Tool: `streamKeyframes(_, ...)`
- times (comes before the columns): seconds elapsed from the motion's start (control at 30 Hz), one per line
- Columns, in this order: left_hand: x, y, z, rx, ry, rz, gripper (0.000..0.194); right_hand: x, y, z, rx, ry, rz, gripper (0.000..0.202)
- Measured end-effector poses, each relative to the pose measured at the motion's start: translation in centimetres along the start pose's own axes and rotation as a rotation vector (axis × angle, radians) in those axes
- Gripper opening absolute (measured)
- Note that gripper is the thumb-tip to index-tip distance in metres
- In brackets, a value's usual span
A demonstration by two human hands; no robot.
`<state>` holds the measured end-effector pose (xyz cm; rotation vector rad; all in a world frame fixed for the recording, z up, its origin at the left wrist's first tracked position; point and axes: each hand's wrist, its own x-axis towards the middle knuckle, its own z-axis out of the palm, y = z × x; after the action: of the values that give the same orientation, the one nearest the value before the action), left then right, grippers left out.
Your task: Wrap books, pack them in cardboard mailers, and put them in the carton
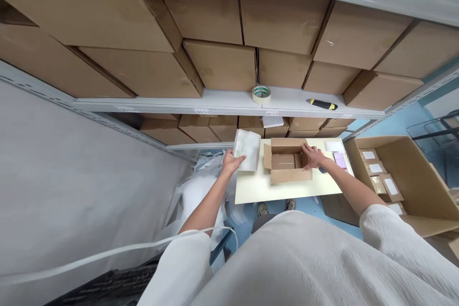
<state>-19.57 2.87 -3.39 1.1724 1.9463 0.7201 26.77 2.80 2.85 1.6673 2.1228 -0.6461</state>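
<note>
An open cardboard box (291, 175) lies on the pale yellow tabletop (258, 192), its flaps spread and its inside visible. At the box's right end my right hand (312, 156) grips the wall, thumb and fingers on either side of the edge. My left hand (232, 161) holds a flat, whitish translucent packet (251, 150) by its lower left side, left of the box and apart from it. What is inside the packet is too unclear to tell.
Shelves of cardboard boxes (220, 64) rise ahead, with a tape roll (261, 94) and a yellow-black cutter (322, 104) on the shelf edge. A large carton (423, 186) holding small labelled boxes stands right. White plastic wrapping (197, 196) is at left. A pink pad (340, 160) lies on the table.
</note>
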Motion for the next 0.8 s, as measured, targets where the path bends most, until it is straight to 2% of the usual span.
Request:
streamKeyframes(0.13, -2.8, 4.2, -4.4, 0.055, 0.061, 0.132, 0.056, 0.4, 0.1, 0.5, 0.027, 0.029, -0.017, 0.152)
streamKeyframes(0.2, -4.2, 6.7, -5.4, 0.104, 0.069, 0.216, 0.057, 0.5, 0.2, 0.7, 0.057, 0.046, -0.023, 0.154)
streamKeyframes(0.27, -5.3, 9.2, -5.2, 0.168, 0.067, 0.319, 0.055, 0.5, 0.1, 0.7, 0.072, 0.055, -0.026, 0.155)
streamKeyframes(0.33, -6.0, 11.7, -3.7, 0.244, 0.071, 0.404, 0.053, 0.4, 0.1, 0.6, 0.069, 0.053, -0.031, 0.154)
streamKeyframes(0.4, -6.2, 14.0, -1.3, 0.309, 0.040, 0.463, 0.052, 0.1, 0.1, 0.4, 0.073, 0.054, -0.041, 0.152)
streamKeyframes(0.53, -5.8, 17.0, 4.0, 0.393, -0.143, 0.591, 0.046, -0.6, 0.6, 1.0, 0.167, 0.112, -0.069, 0.151)
streamKeyframes(0.63, -5.2, 17.3, 7.0, 0.440, -0.301, 0.620, 0.046, -1.2, 1.4, 2.2, 0.297, 0.186, -0.070, 0.151)
streamKeyframes(0.8, -4.0, 16.2, 10.4, 0.499, -0.485, 0.600, 0.048, -2.0, 2.3, 3.6, 0.474, 0.275, -0.080, 0.141)
